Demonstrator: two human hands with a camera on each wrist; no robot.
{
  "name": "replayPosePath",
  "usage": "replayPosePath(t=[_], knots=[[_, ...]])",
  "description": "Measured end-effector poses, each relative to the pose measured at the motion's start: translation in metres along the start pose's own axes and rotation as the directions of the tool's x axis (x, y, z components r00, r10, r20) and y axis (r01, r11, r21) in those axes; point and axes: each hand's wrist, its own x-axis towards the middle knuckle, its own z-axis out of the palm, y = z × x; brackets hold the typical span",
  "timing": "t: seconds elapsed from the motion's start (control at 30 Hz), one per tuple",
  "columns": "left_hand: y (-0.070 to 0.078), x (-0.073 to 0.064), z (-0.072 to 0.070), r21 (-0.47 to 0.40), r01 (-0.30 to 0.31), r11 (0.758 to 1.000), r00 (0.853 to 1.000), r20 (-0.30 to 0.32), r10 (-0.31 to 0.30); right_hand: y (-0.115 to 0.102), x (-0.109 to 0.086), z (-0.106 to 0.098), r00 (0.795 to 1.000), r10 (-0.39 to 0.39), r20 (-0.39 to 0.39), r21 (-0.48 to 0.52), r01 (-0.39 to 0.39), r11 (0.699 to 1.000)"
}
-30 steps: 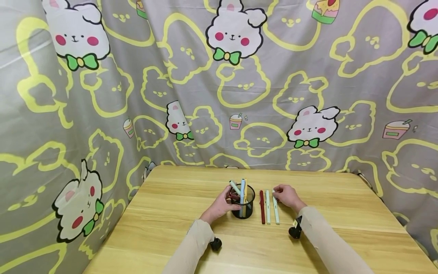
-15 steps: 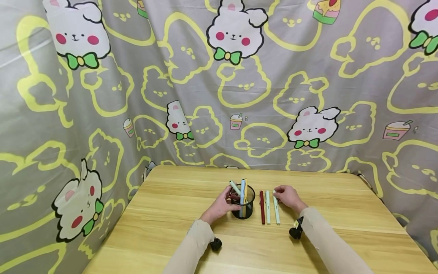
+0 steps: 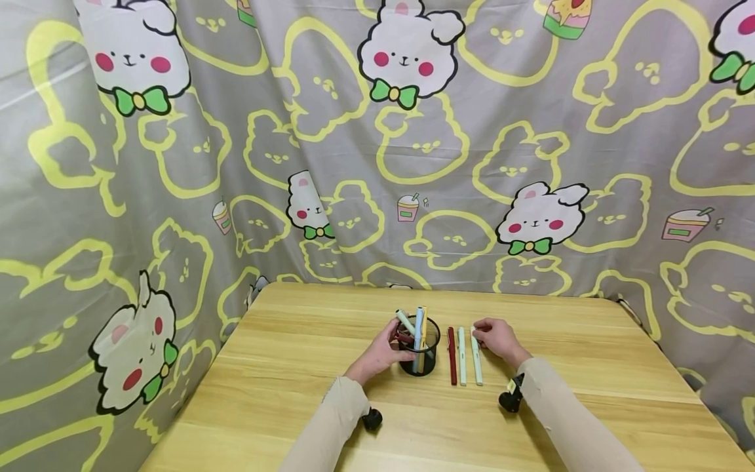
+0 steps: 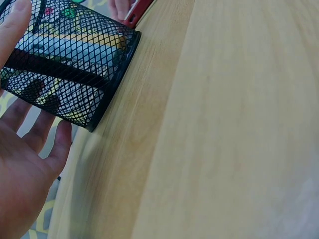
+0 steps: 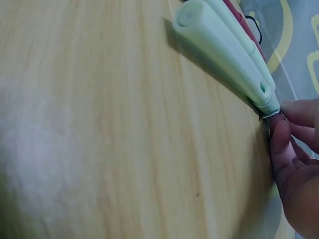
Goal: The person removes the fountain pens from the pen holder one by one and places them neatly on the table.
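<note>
1. One grey curtain, printed with rabbits and drink cups, hangs behind the far edge and along the left edge of the desk; its top is cut off.
2. One wood-grain desk: far edge and both far corners visible, near edge cut off.
3. Two beige sleeves: left sleeve and right sleeve, each cut off at the bottom of the head view.
4. Left hand: thumb and fingers clamped around the mesh cup; some fingers partly hidden by it.
5. Right hand: thumb and fingertips pinched together on the far end of the right pale green pen, covering that end.
6. Black mesh cup: upright, toward the far edge, about midway between the side edges; its top is cut off in the left wrist view. Contents: green pen leaning toward the left edge, blue pen, yellow pen. Mesh obscures the lower parts. One dark red item beside the fingers is hard to identify.
7. Three pens on the desk, between cup and right edge: dark red pen, middle pale green pen, right pale green pen. All lie side by side, lengthwise to the far edge.
8. Two black wrist cameras; the right camera bears a yellowish label, too small to read.
</note>
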Motion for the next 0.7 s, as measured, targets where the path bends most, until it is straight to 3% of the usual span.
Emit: replayPosePath(t=[0.53, 0.7], knots=[[0.000, 0.001, -0.001, 0.023, -0.009, 1.000, 1.000, 0.006, 0.008, -0.002, -0.007, -0.002, 0.999, -0.028, -0.021, 0.025, 0.029, 0.999], [-0.012, 0.005, -0.002, 0.023, -0.008, 1.000, 1.000, -0.004, 0.008, -0.005, -0.011, -0.007, 0.998, -0.050, -0.036, -0.006, 0.050, 0.999]])
